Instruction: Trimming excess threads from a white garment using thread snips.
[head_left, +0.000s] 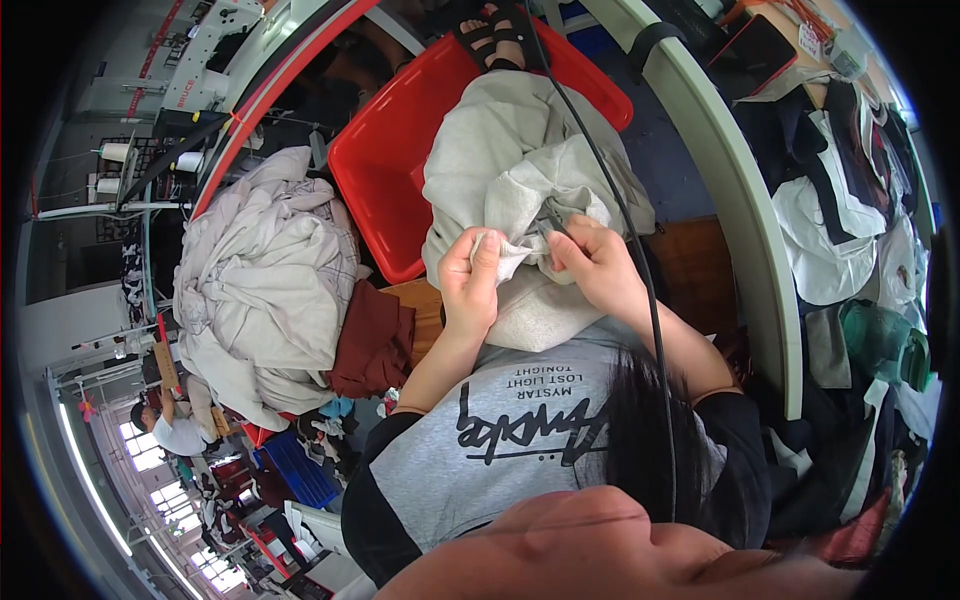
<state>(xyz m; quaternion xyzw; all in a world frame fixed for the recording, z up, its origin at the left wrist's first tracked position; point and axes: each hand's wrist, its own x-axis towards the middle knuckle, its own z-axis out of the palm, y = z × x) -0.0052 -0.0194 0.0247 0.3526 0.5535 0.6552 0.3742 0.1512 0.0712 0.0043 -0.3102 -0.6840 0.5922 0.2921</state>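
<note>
I'm holding a light grey garment (520, 190) w/ both hands, center of frame, draped over my lap and running up toward the top center. My left hand (470, 280) is pinching a fold of the fabric edge, thumb and forefinger closed narrow on the cloth, other fingers curled under. My right hand (595, 265) is sitting just beside it, to the right, fingers closed around small metal snips (550, 225) whose tips are touching the fabric near the seam. Can't tell if the snip blades are open or shut, too small. Hands are near each other, not touching, w/ the cloth fold between them.

Behind the garment, upper center, a red plastic bin (385, 180) is lying tilted, and the garment is partly overlapping its right side. Left of frame: a big pile of pale checked fabric (265, 270), w/ a dark maroon piece (375, 340) touching its lower right edge. A black cable (640, 280) is running from top center down past my right wrist. Right side of frame: a curved pale table edge (730, 190), w/ dark and white garments (840, 220) heaped beyond it. Upper left: a white sewing machine (215, 45), partly cut off by the rim.
</note>
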